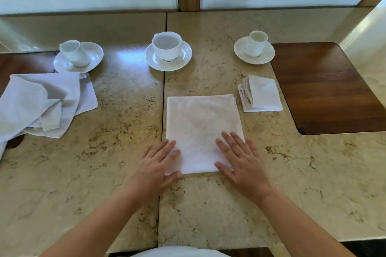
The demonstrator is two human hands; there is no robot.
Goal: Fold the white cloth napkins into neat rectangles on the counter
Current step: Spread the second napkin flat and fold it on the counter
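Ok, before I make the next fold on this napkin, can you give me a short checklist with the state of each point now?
1. Napkin lies flat on the counter: ok.
2. Left hand presses the near left corner with straight fingers: ok.
3. Right hand presses the near right corner flat: ok.
4. Edges form an even rectangle: ok at the far side; the near corners are under the hands, cannot tell.
5. Room to fold away from you: ok; the middle cup and saucer stand apart from the far edge.
6. The folded napkin at right does not touch it: ok.
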